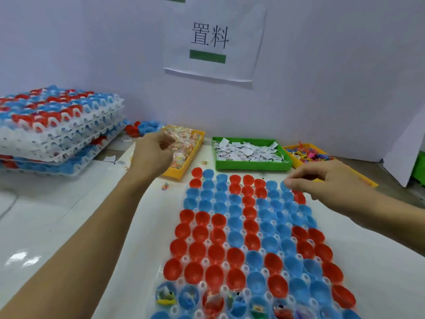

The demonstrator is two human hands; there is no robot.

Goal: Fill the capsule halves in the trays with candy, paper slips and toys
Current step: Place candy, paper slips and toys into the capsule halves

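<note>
Right now the left hand is over the near end of the yellow candy bin, with its fingers curled together in the wrapped candy; it seems to be pinching some, but I cannot tell how many. The right hand hangs over the far right corner of the tray, its fingers loosely bent with nothing in them, the tips just by a blue capsule half.

Most red and blue cups in the tray look bare. Only the nearest row has things inside.

To do this step well, I think the left hand should take a small bunch of candy, lift it clear of the bin, and drop one piece in each bare cup, row by row. A loose candy already lies on the table, so a tight pinch helps. The green bin of paper slips and the toy bin sit behind the tray, ready for later.
</note>
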